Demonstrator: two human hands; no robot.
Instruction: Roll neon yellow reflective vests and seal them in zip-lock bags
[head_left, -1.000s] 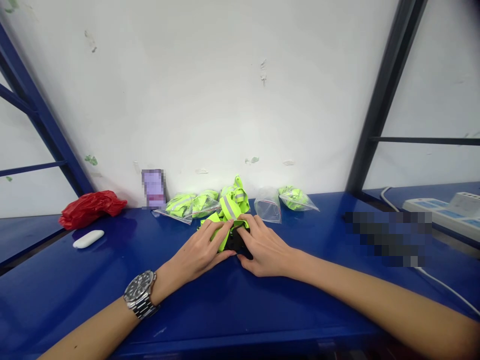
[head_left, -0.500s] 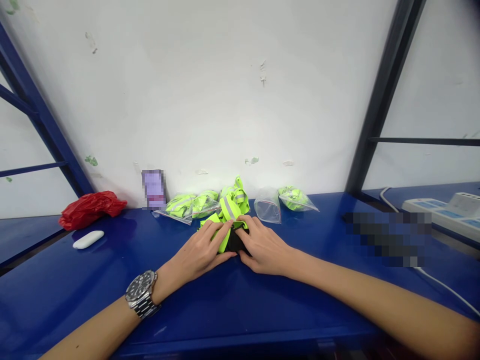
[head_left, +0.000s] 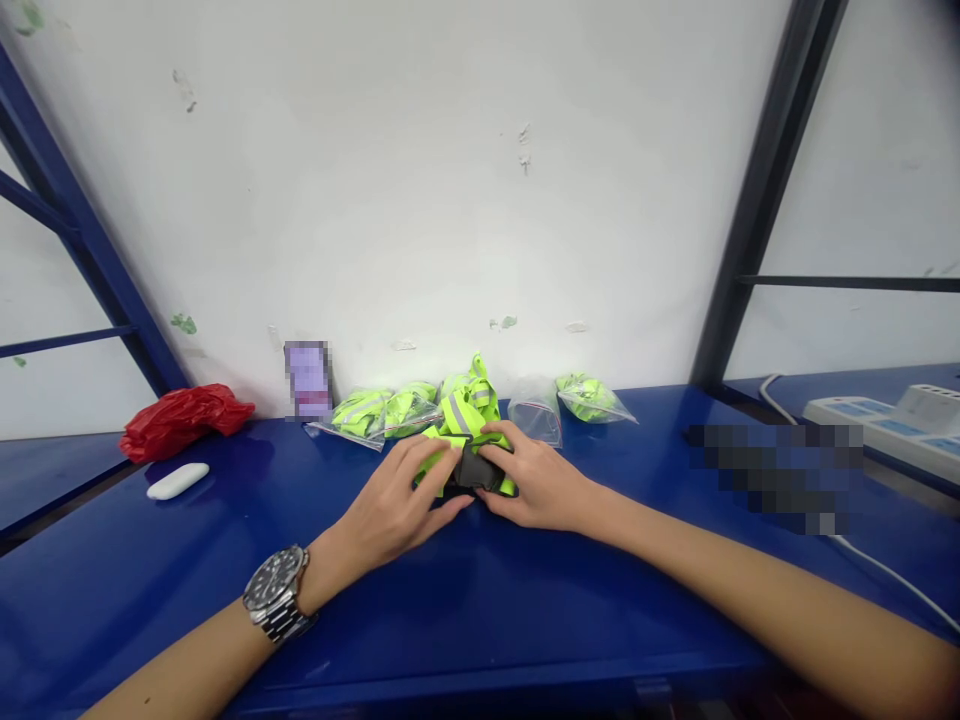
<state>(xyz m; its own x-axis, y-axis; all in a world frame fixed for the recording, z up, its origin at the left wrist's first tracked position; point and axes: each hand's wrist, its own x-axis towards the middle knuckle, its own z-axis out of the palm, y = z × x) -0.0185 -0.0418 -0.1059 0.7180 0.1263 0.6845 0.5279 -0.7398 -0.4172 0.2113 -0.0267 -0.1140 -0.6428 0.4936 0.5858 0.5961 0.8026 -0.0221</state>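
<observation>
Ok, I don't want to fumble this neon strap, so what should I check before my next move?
1. Left hand on neon strap: ok.
2. Right hand on black part: ok.
3. Strap lying flat: not ok, loops rise behind the hands.
4. Black part fastened: cannot tell, fingers partly cover it.
5. White case apart from both hands: ok, off to the left.

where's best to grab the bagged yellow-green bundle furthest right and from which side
Probably pinch the flat clear flap of the bagged bundle, using the right hand once free, coming from the front right. The flap sticks out thin past the bulge, while the wall stands behind and another clear bag sits close on the left.
</observation>
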